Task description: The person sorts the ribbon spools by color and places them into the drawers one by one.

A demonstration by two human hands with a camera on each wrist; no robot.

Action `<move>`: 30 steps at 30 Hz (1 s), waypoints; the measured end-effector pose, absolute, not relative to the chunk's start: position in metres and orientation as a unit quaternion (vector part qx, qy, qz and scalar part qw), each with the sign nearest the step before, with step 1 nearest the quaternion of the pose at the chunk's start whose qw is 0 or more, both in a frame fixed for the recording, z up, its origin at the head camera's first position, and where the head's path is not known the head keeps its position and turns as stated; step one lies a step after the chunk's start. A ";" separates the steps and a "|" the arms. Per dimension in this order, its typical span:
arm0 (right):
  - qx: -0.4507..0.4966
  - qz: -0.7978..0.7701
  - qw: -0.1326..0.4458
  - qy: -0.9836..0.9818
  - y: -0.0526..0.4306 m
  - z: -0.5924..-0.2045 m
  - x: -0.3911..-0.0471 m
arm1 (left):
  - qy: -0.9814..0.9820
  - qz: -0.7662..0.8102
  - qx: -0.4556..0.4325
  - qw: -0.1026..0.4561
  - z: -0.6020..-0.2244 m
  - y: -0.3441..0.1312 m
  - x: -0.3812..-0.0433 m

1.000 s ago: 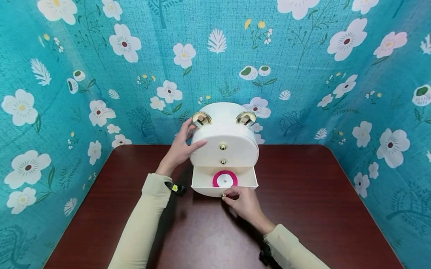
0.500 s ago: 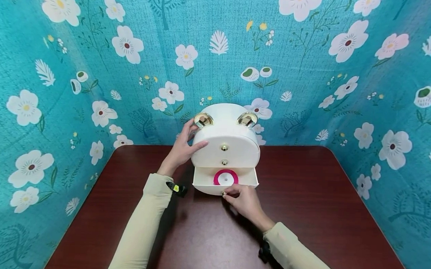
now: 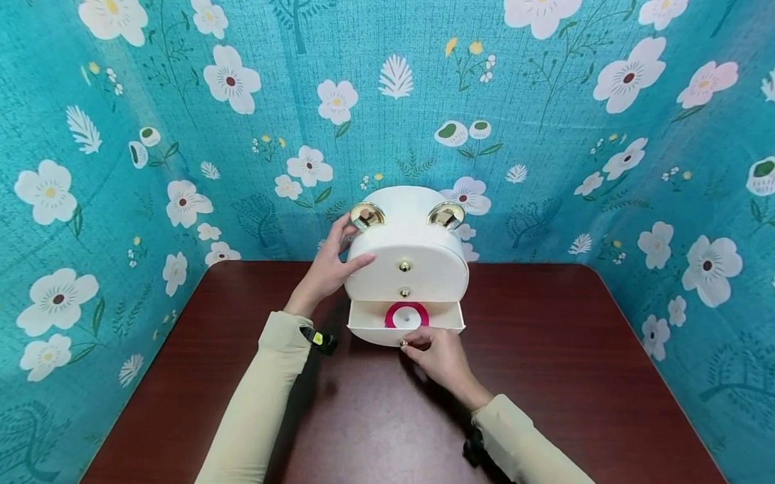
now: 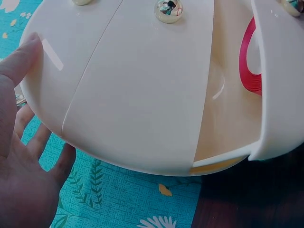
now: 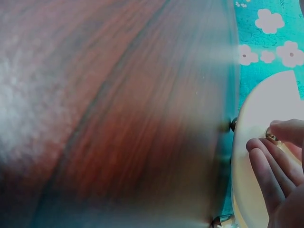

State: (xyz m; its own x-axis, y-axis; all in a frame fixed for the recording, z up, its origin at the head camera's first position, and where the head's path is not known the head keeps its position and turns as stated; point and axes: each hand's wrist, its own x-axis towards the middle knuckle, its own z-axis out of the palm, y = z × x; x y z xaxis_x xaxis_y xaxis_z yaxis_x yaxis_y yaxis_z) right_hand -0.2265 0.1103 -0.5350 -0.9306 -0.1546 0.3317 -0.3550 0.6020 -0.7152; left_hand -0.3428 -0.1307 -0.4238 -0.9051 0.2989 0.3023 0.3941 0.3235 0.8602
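Observation:
A white rounded jewelry box [image 3: 376, 281] with stacked drawers stands at the back of the table. Its bottom drawer [image 3: 368, 335] is partly out, and a pink ribbon spool [image 3: 420, 316] with a white middle lies inside. My left hand [image 3: 327, 268] holds the box at its left side, thumb [image 4: 28, 52] on the front and fingers round the side. With thumb and fingertips, my right hand [image 3: 444, 359] pinches the small gold knob [image 5: 270, 135] on the bottom drawer's front. The other two gold knobs above are free of hands.
Two round gold ornaments [image 3: 366, 215] stick up like ears from the box top. A dark red-brown table [image 3: 538, 333] carries the box. Blue flowered cloth [image 3: 270, 124] hangs close behind it and along both sides.
The bottom drawer has slid some way into the box, the right hand moving with its knob. More of the ribbon spool is now hidden behind the drawer front. The left hand keeps its hold.

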 end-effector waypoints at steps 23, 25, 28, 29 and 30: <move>0.141 0.419 0.113 -0.890 0.111 -0.535 -0.241 | -0.814 -0.541 -0.213 0.018 -0.399 -0.128 -0.323; 0.143 0.419 0.117 -0.889 0.110 -0.535 -0.242 | -0.811 -0.545 -0.213 0.019 -0.406 -0.129 -0.329; 0.148 0.418 0.123 -0.888 0.110 -0.535 -0.244 | -0.809 -0.548 -0.212 0.023 -0.417 -0.131 -0.339; 0.149 0.418 0.124 -0.887 0.110 -0.535 -0.244 | -0.809 -0.548 -0.211 0.024 -0.421 -0.131 -0.343; 0.149 0.417 0.124 -0.888 0.110 -0.535 -0.244 | -0.810 -0.547 -0.211 0.027 -0.422 -0.131 -0.343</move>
State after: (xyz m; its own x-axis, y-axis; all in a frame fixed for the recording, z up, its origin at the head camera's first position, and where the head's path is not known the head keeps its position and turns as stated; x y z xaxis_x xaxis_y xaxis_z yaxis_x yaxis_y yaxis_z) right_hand -0.2444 0.1099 -0.5348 -0.9247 -0.1618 0.3446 -0.3684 0.6081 -0.7032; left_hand -0.3431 -0.1315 -0.4220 -0.9098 0.3115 0.2743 0.3706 0.3124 0.8747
